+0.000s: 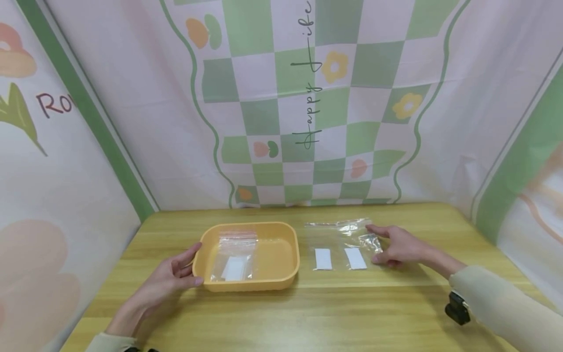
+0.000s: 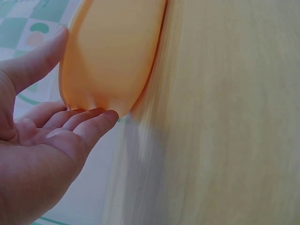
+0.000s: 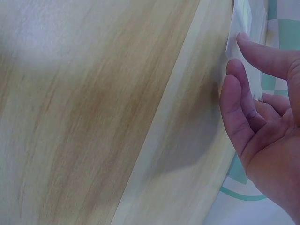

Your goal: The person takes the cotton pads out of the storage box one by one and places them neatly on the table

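A yellow plastic tray (image 1: pixel 277 281) stands on the table. My left hand (image 1: pixel 169 276) holds its left end, thumb near the front corner and the other fingers against the end wall; the left wrist view shows the bent fingers (image 2: pixel 96 124) against the tray. Inside its left half lie clear zip bags (image 1: pixel 237 244) with a white card showing. Right of the tray, two clear zip bags lie side by side, one with a white card (image 1: pixel 323 259), the other with a second white card (image 1: pixel 355 258). My right hand (image 1: pixel 398 248) touches the right bag's crumpled edge (image 1: pixel 371 242), thumb and index finger spread apart.
The wooden table (image 1: pixel 352 313) runs back to a hanging cloth (image 1: pixel 259 171) with a green and white check print. Printed cloth panels also stand at the left and right. A black device (image 1: pixel 457 308) sits on the right sleeve.
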Demonstrator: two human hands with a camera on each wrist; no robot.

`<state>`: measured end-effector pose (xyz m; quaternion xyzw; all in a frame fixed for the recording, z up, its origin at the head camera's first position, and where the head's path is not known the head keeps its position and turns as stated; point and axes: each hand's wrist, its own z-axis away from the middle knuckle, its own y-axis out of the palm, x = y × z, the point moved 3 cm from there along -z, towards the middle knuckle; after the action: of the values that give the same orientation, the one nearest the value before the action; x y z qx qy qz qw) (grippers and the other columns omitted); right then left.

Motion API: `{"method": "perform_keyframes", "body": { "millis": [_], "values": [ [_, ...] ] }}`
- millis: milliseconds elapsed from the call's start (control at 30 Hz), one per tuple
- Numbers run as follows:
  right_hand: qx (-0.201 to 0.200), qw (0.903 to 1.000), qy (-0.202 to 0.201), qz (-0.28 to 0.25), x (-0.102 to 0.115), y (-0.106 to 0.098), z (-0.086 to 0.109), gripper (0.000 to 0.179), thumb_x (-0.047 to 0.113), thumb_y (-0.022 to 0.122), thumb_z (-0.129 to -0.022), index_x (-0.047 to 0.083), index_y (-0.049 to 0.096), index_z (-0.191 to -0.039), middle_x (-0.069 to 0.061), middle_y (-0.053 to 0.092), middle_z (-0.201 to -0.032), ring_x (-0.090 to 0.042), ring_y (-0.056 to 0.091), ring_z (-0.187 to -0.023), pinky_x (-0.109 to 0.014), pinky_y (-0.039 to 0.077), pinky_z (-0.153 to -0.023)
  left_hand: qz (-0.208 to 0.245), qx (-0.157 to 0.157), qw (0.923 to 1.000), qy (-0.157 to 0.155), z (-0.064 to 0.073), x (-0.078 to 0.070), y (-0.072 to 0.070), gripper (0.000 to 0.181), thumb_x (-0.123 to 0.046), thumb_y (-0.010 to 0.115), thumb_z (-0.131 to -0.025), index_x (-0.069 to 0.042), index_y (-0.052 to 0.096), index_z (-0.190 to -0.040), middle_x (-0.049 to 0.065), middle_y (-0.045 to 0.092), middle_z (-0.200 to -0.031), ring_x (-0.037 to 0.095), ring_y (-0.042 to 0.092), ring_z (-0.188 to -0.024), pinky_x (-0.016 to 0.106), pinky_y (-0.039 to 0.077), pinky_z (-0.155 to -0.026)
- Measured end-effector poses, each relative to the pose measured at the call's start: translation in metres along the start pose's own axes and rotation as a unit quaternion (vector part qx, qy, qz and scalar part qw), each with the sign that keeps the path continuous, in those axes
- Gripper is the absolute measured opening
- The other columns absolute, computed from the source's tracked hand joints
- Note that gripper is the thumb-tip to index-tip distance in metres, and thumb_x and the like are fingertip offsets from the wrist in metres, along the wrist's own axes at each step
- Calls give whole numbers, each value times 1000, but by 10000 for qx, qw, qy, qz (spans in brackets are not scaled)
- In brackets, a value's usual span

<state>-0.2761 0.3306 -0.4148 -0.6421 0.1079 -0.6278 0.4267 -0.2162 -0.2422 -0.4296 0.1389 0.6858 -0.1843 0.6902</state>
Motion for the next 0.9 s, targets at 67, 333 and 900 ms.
{"method": "perform_keyframes", "body": {
  "millis": [67,333,900],
  "values": [
    [-34,10000,58,13,0,0,0,103,16,90,-83,-11,26,-160,-12,64,-62,-22,59,-48,-35,55,-42,13,10,10000,10,0,0,0,97,1,76,-94,6,11,-165,26,6,-170,53,27,-148,31,51,-106],
    [-125,9998,143,5,0,1,2,101,13,90,-83,-13,29,-158,-11,65,-67,-26,62,-52,-38,57,-44,32,15,10000,20,0,0,0,97,1,76,-94,6,10,-165,27,6,-170,54,28,-147,32,52,-106],
    [-324,9993,172,123,0,-9,6,84,16,89,-85,-12,45,-151,-8,57,-53,-18,53,-45,-31,50,-40,-11,-30,10000,-4,0,0,0,96,2,76,-94,6,12,-165,26,7,-170,54,29,-147,32,52,-105]
  ]
}}
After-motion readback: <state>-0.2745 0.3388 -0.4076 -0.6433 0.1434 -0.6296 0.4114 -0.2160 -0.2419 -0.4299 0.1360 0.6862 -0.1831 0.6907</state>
